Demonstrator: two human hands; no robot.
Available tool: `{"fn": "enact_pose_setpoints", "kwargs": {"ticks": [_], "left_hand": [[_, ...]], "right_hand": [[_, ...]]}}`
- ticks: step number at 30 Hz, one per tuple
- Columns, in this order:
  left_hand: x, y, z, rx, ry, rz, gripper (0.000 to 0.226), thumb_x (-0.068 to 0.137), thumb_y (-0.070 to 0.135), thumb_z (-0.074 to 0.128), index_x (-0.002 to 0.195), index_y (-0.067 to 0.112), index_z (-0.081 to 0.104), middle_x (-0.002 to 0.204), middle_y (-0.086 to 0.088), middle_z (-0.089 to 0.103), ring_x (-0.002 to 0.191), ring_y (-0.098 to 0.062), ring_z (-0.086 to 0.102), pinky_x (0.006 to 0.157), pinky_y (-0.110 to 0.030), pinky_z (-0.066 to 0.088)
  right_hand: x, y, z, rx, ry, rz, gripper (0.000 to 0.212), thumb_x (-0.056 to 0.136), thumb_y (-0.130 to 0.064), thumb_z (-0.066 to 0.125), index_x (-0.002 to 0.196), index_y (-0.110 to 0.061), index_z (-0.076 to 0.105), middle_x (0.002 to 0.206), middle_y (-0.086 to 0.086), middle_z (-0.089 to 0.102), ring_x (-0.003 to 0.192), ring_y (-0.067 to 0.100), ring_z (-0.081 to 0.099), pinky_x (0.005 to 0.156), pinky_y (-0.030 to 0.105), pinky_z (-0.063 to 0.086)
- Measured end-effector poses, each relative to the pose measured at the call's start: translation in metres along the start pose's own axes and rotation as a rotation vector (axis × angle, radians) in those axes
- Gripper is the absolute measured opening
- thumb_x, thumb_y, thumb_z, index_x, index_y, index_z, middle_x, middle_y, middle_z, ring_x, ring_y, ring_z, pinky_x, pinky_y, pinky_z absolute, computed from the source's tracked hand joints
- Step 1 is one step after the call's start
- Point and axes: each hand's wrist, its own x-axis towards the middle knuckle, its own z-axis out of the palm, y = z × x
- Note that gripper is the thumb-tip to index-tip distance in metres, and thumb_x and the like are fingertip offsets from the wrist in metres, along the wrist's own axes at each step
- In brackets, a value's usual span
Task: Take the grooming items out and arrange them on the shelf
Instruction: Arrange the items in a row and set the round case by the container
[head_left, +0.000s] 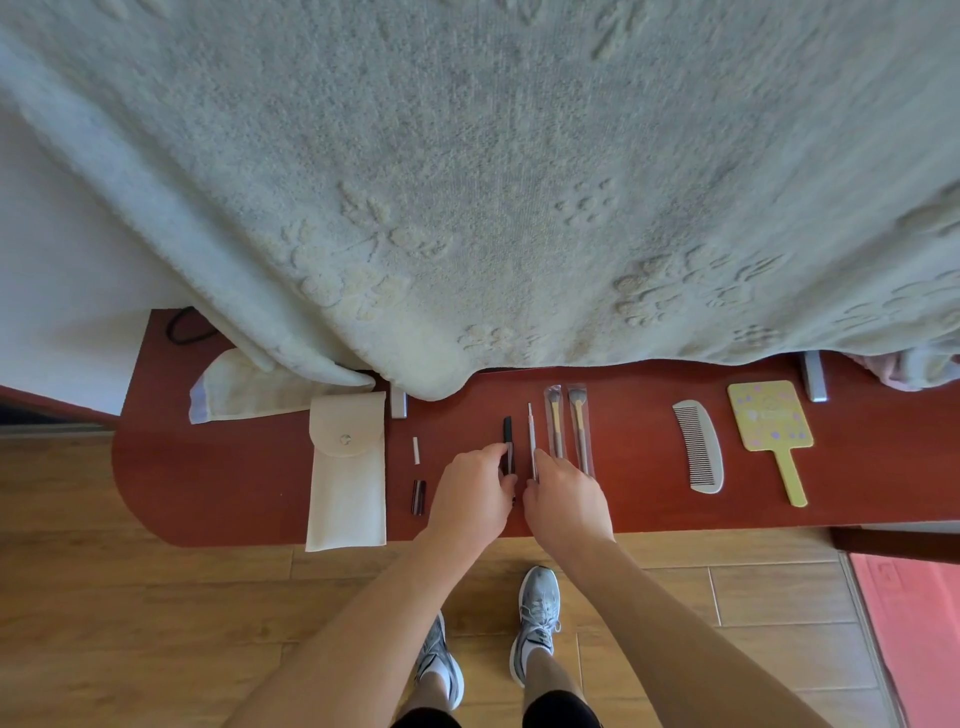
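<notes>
- Pale textured blanket (467, 182): fills the upper two-thirds of the frame and hangs over the back edge of the shelf.
- Red-brown shelf (639, 499): a band across the middle of the frame that carries all the grooming items.
- Cream pouch (347, 478): centre-left, flap shut with a snap button, lying flat. No brand can be read on it.
- Left hand (475, 493): centre, fingers curled, apparently pinching the lower end of the black stick (507, 434).
- Right hand (566, 499): just right of centre, fingertips pinching the thin metal tool (530, 431).
- Step in hand, by judgement: these two pieces are being squared into the row. The next move likely calls for setting them parallel and evenly spaced beside the brushes, then letting go.
- Yellow hand mirror (769, 421): right, handle toward the viewer. Its back has a printed pattern, and any lettering is too small to read.
- Grey comb (698, 447): just left of the mirror, teeth facing left.
- Two makeup brushes (555, 421) in clear sleeves: side by side, right of the metal tool.
- Dark tube (418, 497) and small white piece (416, 450): between the pouch and the left hand, apart from the row and probably still to be aligned.
</notes>
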Motion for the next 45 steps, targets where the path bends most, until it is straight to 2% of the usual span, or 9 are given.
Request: {"fn": "enact_pose_setpoints", "kwargs": {"ticks": [9,14,19,28,33,36,45], "left_hand": [[-0.0005,0.0024,0.0018,-0.006,0.005,0.007,0.043,0.092,0.022,0.068,0.134,0.015,0.059,0.103,-0.003,0.074,0.09,-0.018,0.07,0.083,-0.029,0.056],[-0.0009,0.0033,0.0025,-0.006,0.009,0.002,0.043,0.092,0.022,0.068,0.134,0.015,0.059,0.104,-0.002,0.074,0.091,-0.018,0.07,0.083,-0.029,0.056],[-0.0014,0.0043,0.003,-0.011,0.008,0.006,0.043,0.092,0.021,0.068,0.133,0.015,0.06,0.102,-0.002,0.074,0.09,-0.017,0.069,0.081,-0.027,0.055],[-0.0019,0.0046,0.0027,-0.019,0.013,0.011,0.042,0.092,0.021,0.067,0.133,0.015,0.06,0.103,-0.002,0.074,0.091,-0.018,0.07,0.083,-0.029,0.056],[-0.002,0.0041,0.0024,-0.02,0.011,0.007,0.043,0.092,0.021,0.067,0.134,0.015,0.059,0.103,-0.003,0.074,0.092,-0.018,0.069,0.084,-0.03,0.056],[-0.0033,0.0044,0.0017,-0.024,0.01,0.001,0.044,0.093,0.023,0.066,0.136,0.014,0.057,0.106,-0.003,0.073,0.093,-0.018,0.07,0.086,-0.029,0.056],[-0.0089,0.0015,-0.006,-0.013,0.025,-0.011,0.046,0.093,0.026,0.067,0.136,0.014,0.057,0.101,-0.001,0.073,0.09,-0.015,0.069,0.086,-0.027,0.056]], "right_hand": [[0.0002,0.0026,0.0003,-0.012,0.002,-0.003,0.019,0.098,-0.022,0.045,0.113,-0.017,0.055,0.093,-0.002,0.062,0.066,0.012,0.048,0.056,0.019,0.036],[0.0001,0.0036,0.0005,-0.012,-0.007,-0.003,0.02,0.098,-0.023,0.045,0.114,-0.017,0.055,0.094,-0.001,0.063,0.067,0.012,0.05,0.058,0.02,0.042],[-0.0001,0.0033,0.0003,-0.011,-0.005,-0.002,0.019,0.098,-0.023,0.045,0.113,-0.017,0.056,0.09,-0.003,0.06,0.065,0.012,0.049,0.053,0.018,0.035],[-0.0001,0.0029,-0.0008,0.001,-0.012,0.007,0.02,0.098,-0.023,0.046,0.116,-0.018,0.055,0.095,-0.002,0.062,0.067,0.011,0.05,0.052,0.016,0.034],[-0.0006,0.0034,-0.0011,0.001,-0.01,0.003,0.017,0.098,-0.022,0.046,0.11,-0.017,0.056,0.085,-0.005,0.054,0.065,0.012,0.048,0.047,0.015,0.026],[-0.0011,0.0044,0.0,0.011,-0.004,0.007,0.014,0.097,-0.022,0.046,0.105,-0.018,0.056,0.082,-0.007,0.051,0.064,0.011,0.049,0.047,0.015,0.026],[-0.0032,0.0071,-0.0028,-0.023,0.023,-0.015,0.007,0.095,-0.024,0.048,0.092,-0.02,0.052,0.074,-0.007,0.049,0.062,0.012,0.051,0.054,0.022,0.037]]}}
